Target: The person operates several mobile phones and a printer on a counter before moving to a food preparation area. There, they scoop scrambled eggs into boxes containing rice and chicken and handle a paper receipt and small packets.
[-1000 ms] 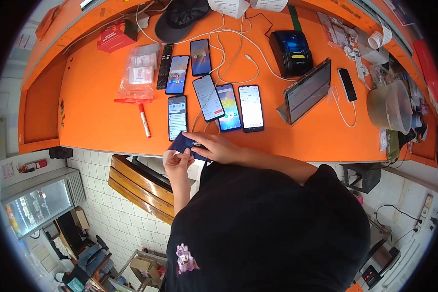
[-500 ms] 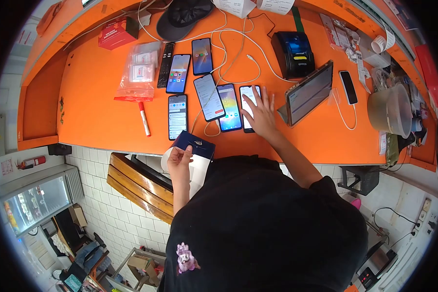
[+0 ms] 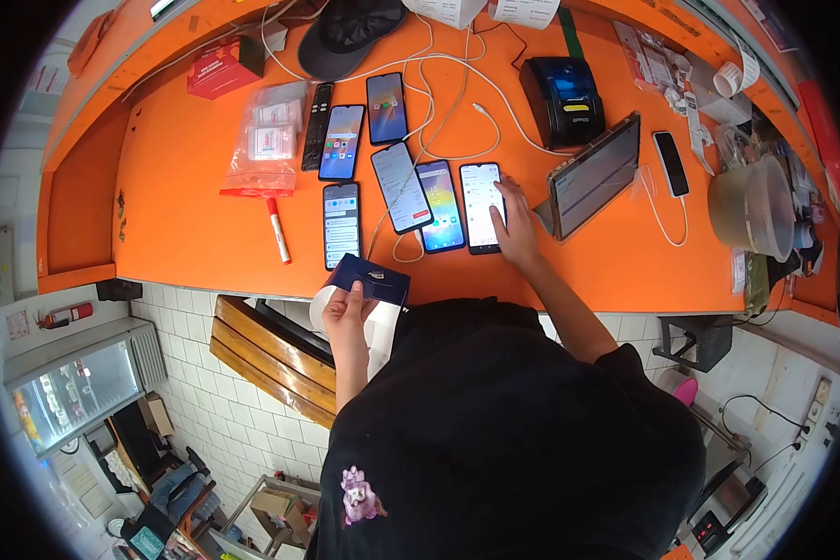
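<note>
My left hand point(image 3: 347, 315) is closed on a dark blue card point(image 3: 373, 280) at the desk's front edge, with white paper under it. My right hand point(image 3: 517, 224) lies at the right side of a phone with a white screen point(image 3: 481, 207), its fingers partly spread at the phone's edge and thumb over the screen. To the left of that phone is one with a blue and yellow screen point(image 3: 441, 207), partly beneath a tilted phone point(image 3: 401, 187). Three more lit phones lie around them, one of them a grey-screened phone point(image 3: 342, 227) just above the card.
A black printer point(image 3: 562, 103) and a propped tablet point(image 3: 595, 177) stand to the right, near a charging phone point(image 3: 668, 164) and a plastic tub point(image 3: 751, 207). Leftward lie a remote point(image 3: 317, 127), plastic bag point(image 3: 269, 140) and marker point(image 3: 278, 231). White cables cross the orange desk point(image 3: 177, 205).
My right hand has drawn back to the right, uncovering more of the white-screened phone, and its fingers are less spread. My left hand and the card have shifted slightly.
</note>
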Action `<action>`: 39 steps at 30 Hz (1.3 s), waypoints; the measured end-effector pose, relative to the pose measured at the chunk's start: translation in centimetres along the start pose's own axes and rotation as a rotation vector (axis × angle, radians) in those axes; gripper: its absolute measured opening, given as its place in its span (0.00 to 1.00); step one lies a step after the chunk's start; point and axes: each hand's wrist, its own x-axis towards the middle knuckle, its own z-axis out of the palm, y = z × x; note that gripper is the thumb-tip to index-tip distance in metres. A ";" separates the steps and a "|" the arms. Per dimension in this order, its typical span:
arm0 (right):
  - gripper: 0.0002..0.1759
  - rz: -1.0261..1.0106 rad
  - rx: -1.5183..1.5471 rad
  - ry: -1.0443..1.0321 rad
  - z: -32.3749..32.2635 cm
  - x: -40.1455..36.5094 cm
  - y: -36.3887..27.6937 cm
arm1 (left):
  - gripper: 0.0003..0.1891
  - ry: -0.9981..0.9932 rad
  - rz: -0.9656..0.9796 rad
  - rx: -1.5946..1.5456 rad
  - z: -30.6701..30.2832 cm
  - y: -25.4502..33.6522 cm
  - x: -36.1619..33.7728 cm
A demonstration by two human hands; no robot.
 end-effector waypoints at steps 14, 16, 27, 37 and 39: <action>0.19 -0.070 -0.166 -0.048 -0.5 1.6 0.0 | 0.08 -0.014 0.043 0.015 -0.5 -0.5 0.1; 0.19 -0.099 -0.153 -0.058 -0.4 1.7 0.2 | 0.08 -0.007 0.040 0.012 -0.5 -0.5 0.2; 0.16 -0.098 -0.055 0.026 -0.6 1.7 0.2 | 0.09 -0.003 0.026 -0.022 -0.5 -0.8 0.5; 0.16 -0.032 -0.042 0.013 -1.1 0.6 0.2 | 0.06 -0.031 0.030 -0.036 -0.6 -1.0 0.8; 0.17 -0.147 -0.189 -0.020 -1.2 1.4 -0.9 | 0.06 -0.023 0.023 -0.023 -0.3 -1.0 0.9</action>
